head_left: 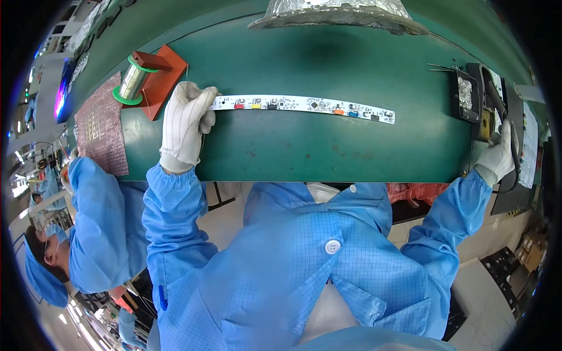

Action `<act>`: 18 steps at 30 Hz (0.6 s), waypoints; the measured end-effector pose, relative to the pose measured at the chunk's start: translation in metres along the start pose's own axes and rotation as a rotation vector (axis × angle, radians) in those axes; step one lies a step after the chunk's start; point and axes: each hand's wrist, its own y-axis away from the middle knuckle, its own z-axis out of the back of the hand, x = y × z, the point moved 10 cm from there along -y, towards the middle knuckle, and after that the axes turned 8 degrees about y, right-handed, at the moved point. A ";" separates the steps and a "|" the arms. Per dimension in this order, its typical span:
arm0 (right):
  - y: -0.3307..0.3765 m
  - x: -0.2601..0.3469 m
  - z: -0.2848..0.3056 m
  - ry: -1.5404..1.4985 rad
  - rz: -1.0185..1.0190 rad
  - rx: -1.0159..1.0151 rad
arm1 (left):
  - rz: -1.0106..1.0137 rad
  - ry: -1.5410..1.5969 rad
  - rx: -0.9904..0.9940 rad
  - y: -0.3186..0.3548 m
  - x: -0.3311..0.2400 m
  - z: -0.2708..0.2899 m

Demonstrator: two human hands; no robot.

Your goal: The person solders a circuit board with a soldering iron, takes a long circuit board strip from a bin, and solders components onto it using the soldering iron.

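- Left grip (186,126): gloved in white, fingers clenched on the left end of the strip (304,104), toward the left edge of the worktop (328,153).
- Right grip (497,155): also gloved, at the right edge beside the black holder (476,126); whether it grasps anything there cannot be told. A dark cable (515,169) curves past it.
- The strip is a long white circuit board with small red, yellow, black, orange and blue parts. It extends from the left grip toward the right edge, its free end slightly closer to the near edge.
- A tray (465,93) of silvery bits adjoins the holder.
- Near the far left corner, a spool (133,82) with green rims rests on a red stand (167,73), just beyond the left grip.
- Pink wrap (100,128) lies along the left edge.
- A silvery hood (336,14) hangs above the far edge.
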 end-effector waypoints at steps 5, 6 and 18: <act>0.010 0.066 0.028 -0.137 -0.053 -0.134 | -0.248 -0.608 -0.014 0.017 -0.027 -0.007; 0.017 0.057 0.033 -0.303 -0.213 -0.197 | -0.215 -0.529 -0.087 0.023 -0.025 -0.001; 0.101 0.181 -0.028 -0.776 0.135 0.467 | -0.583 -0.485 -0.025 0.082 -0.031 -0.118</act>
